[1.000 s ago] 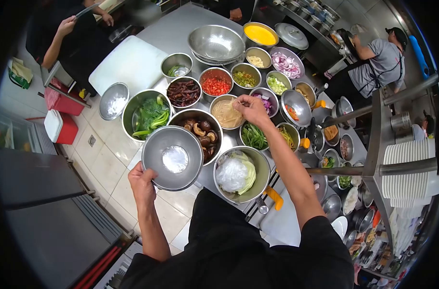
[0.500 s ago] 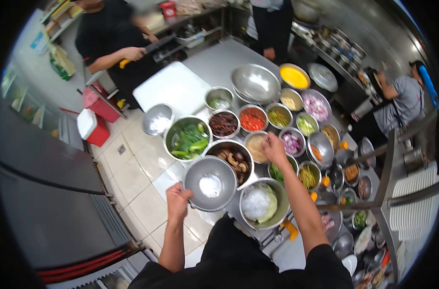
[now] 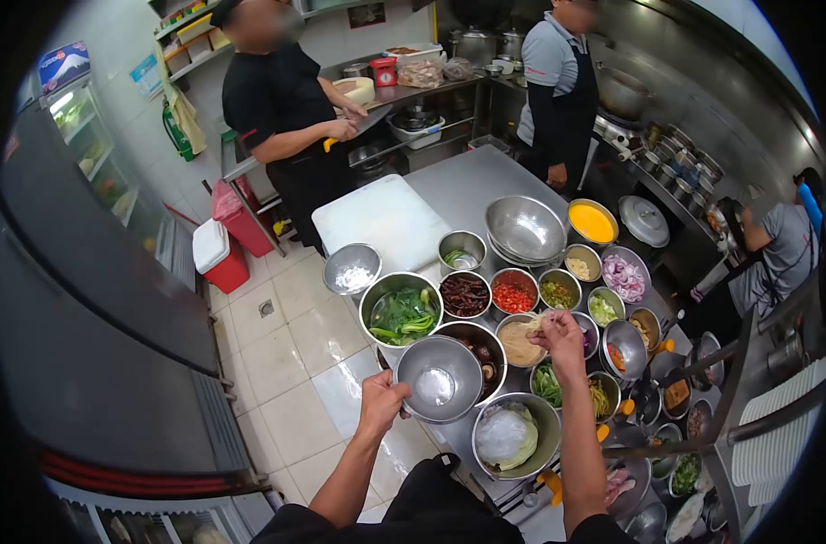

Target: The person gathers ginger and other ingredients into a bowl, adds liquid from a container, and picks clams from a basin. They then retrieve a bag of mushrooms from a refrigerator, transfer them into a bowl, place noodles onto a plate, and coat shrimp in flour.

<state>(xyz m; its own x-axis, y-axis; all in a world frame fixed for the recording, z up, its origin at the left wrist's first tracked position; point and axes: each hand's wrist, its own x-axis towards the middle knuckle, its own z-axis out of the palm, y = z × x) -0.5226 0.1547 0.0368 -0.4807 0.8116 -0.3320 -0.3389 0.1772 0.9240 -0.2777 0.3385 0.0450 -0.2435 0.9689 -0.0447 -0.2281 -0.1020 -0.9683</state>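
Observation:
My left hand (image 3: pixel 382 404) grips the rim of a metal bowl (image 3: pixel 440 379), which shows only a shiny bottom. The bowl is held over the near edge of a pot of dark mushrooms (image 3: pixel 491 363), partly covering it. My right hand (image 3: pixel 565 346) is closed in a pinch on pale shreds (image 3: pixel 538 321), which stick out past the fingertips. Just below and left of it stands a container of beige food (image 3: pixel 520 352). Nearest my body is a pot holding a cabbage (image 3: pixel 520 446) and a clear plastic bag.
Greens (image 3: pixel 400 315), dried chillies (image 3: pixel 465 295), chopped red pepper (image 3: pixel 515 293) and sliced onion (image 3: pixel 624 276) fill pots ahead. A white cutting board (image 3: pixel 376 223) lies beyond. Across the table, a person holds a large knife (image 3: pixel 360 123); two other people stand farther right. Plates (image 3: pixel 785 426) are stacked right.
My right hand has come up from the beige container with pale shreds in its fingers. The left hand still holds the bowl. My view has tilted up and shifted left.

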